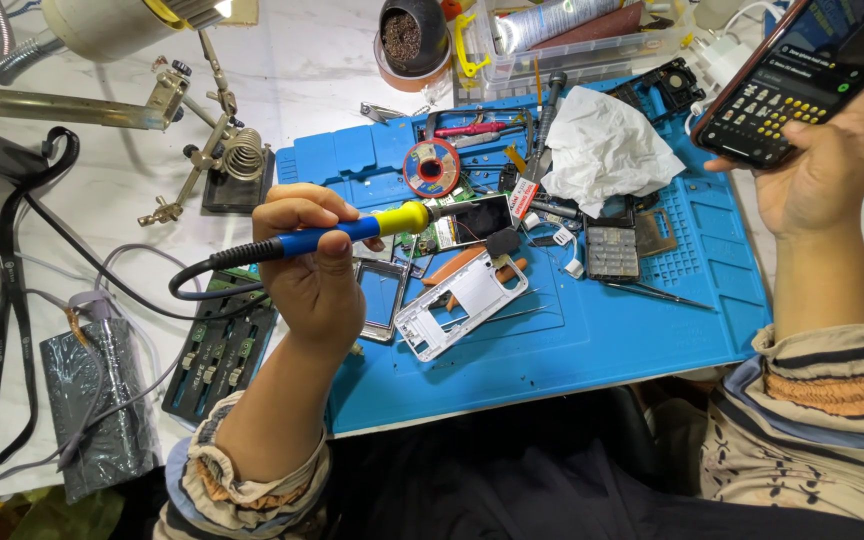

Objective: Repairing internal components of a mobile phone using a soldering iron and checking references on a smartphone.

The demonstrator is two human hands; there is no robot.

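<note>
My left hand is closed around a soldering iron with a blue and yellow handle. It lies almost level, its tip pointing right at a small circuit board on the blue work mat. My right hand holds a smartphone up at the top right, its lit screen showing a keypad, the thumb on its lower edge. Below the iron lie a white phone frame and a silver bezel.
On the mat sit a solder reel, crumpled white tissue, a keypad part, tweezers and small tools. To the left stand an iron holder with a coil, a black fixture, cables, a grey box. Plastic tray behind.
</note>
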